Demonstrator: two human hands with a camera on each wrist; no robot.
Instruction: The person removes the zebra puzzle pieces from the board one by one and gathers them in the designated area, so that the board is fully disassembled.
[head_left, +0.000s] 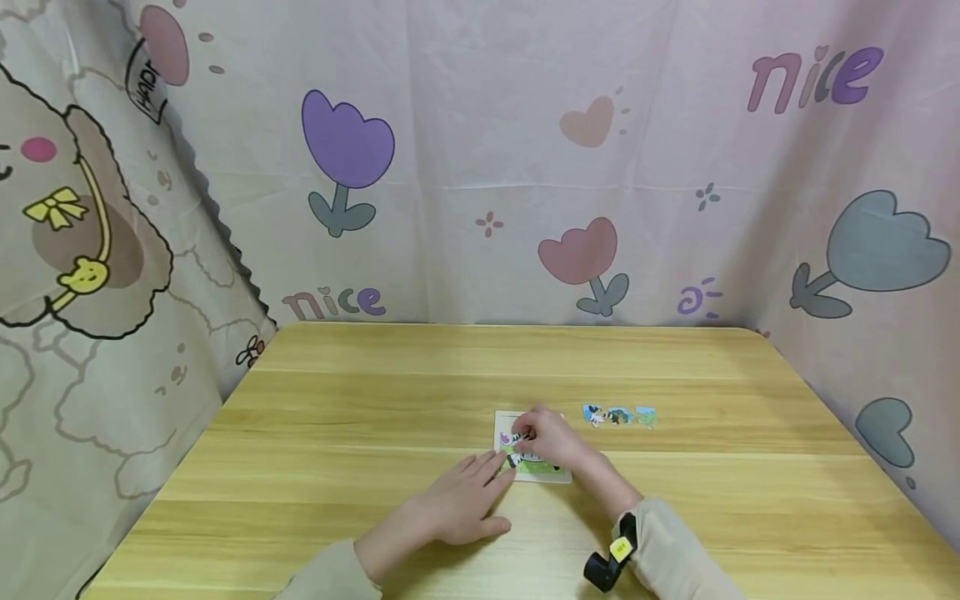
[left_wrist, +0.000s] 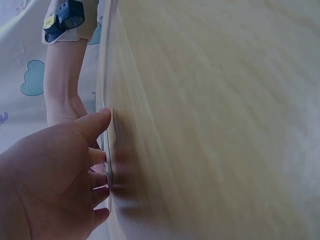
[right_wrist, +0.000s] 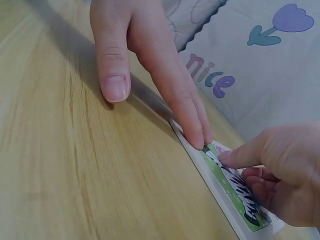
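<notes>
A small white-framed jigsaw board (head_left: 552, 478) with a zebra on green grass lies flat on the table. My left hand (head_left: 467, 498) rests palm down at its left side, fingers extended, with fingertips on the board's lower left edge. From the right, my right hand (head_left: 553, 437) reaches over the board. Its thumb and curled fingers pinch a zebra puzzle piece (head_left: 517, 437) at the board's left part; the hand hides the board's upper right. In the right wrist view the right thumb (right_wrist: 240, 155) touches the picture near the left fingertips. The left wrist view shows the board only edge-on.
Several loose puzzle pieces (head_left: 618, 416) lie in a row on the wooden table (head_left: 360, 400), right of and beyond the board. A patterned curtain (head_left: 465, 167) hangs behind the table's far edge. A black wrist camera (head_left: 611, 560) is strapped to the right wrist.
</notes>
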